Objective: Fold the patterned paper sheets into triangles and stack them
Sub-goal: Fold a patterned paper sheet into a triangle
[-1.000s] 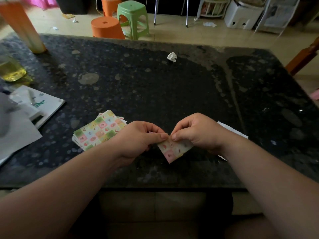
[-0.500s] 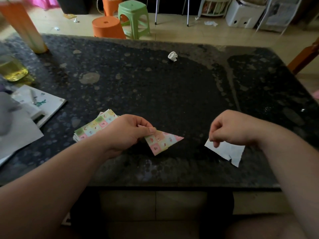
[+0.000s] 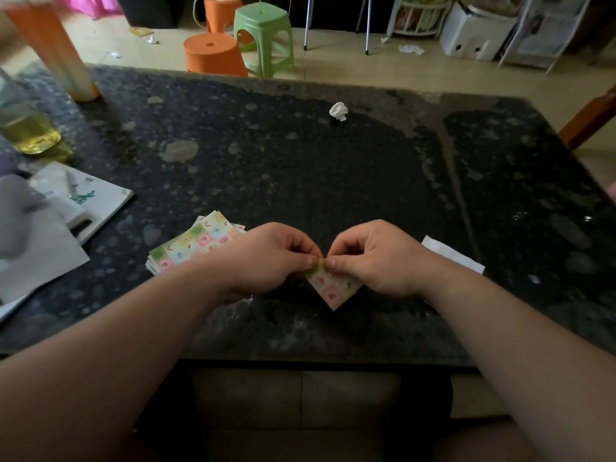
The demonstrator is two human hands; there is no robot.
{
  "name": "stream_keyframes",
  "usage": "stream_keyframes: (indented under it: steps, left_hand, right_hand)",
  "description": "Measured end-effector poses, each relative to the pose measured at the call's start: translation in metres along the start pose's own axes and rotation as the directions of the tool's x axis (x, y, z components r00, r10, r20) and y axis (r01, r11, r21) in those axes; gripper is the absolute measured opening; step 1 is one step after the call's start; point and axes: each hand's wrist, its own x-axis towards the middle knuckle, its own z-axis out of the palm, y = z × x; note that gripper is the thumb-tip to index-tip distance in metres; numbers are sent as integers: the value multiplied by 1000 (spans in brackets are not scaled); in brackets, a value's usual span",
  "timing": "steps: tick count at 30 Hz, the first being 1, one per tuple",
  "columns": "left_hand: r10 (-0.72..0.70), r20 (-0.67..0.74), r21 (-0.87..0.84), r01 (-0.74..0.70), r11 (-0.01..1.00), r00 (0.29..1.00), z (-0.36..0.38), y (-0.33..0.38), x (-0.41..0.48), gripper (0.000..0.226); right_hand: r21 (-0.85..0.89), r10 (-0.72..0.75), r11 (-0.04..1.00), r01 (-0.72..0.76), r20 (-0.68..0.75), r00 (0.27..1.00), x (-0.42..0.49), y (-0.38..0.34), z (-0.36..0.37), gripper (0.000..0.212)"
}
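Note:
A small folded patterned paper with pink and green squares hangs point-down just above the dark table near its front edge. My left hand and my right hand both pinch its top corner, fingertips meeting. A stack of flat patterned sheets lies left of my left hand, partly hidden by the wrist. A white paper piece lies on the table behind my right wrist.
The dark speckled table carries a crumpled white paper ball at the back, a bottle of yellow liquid and white papers at the left. Orange stool and green stool stand on the floor beyond.
Half a second ago my hands were apart, left holding the folded triangle, right on the white paper. My right hand has come back and both pinch the patterned paper together.

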Motion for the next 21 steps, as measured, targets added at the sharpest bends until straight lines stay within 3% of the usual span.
stream_keyframes:
  steps: [8,12,15,17,19,21]
  left_hand:
    - [-25,-17,80,26,996,1000,-15,-9,2,14]
    - [-87,-122,71,96,993,989,-32,-27,3,18]
    - [-146,-209,-241,93,966,967,-34,-28,4,16]
    - [-114,-149,-477,29,878,982,-22,-16,2,13]
    - [-38,-80,-551,-12,835,996,-6,-5,1,20]
    - [-21,-110,-540,-42,840,994,4,-1,3,20]
  right_hand:
    - [-59,19,998,-21,-28,999,2,-4,-6,18]
    - [62,95,994,-88,-121,988,-5,2,-20,16]
    - [299,175,949,-101,-232,957,-6,7,-23,14]
    - [386,199,917,-103,-217,956,-3,5,-11,13]
    - [447,209,888,-108,-181,961,3,4,4,12]
    - [467,230,873,-138,-144,962,3,0,9,13]
